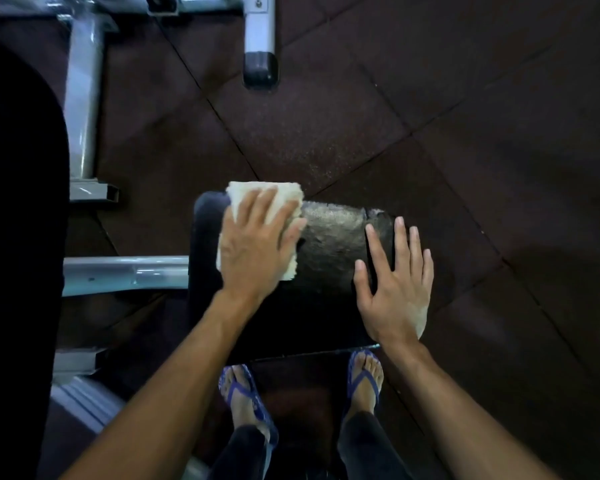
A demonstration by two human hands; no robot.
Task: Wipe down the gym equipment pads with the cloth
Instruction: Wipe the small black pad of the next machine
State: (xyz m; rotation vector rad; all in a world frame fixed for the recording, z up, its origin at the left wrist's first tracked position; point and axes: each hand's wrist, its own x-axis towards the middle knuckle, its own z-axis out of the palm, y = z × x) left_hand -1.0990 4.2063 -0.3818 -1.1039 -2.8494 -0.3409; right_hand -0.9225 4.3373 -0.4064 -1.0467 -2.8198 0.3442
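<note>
A black roller pad (329,251) with a worn, glossy top lies across the middle of the view, mounted on a grey metal arm (125,276). My left hand (257,251) presses flat on a folded cream cloth (271,195) over the pad's left part. The cloth shows beyond my fingertips and under my palm. My right hand (395,282) rests flat with fingers spread on the pad's right end, holding nothing. A crack runs down the pad cover beside my right index finger.
A large black pad (18,202) fills the left edge. Grey frame tubes (84,109) and a capped leg (260,39) stand at the top. Dark rubber floor tiles (465,133) spread to the right. My feet in blue sandals (364,382) stand under the roller.
</note>
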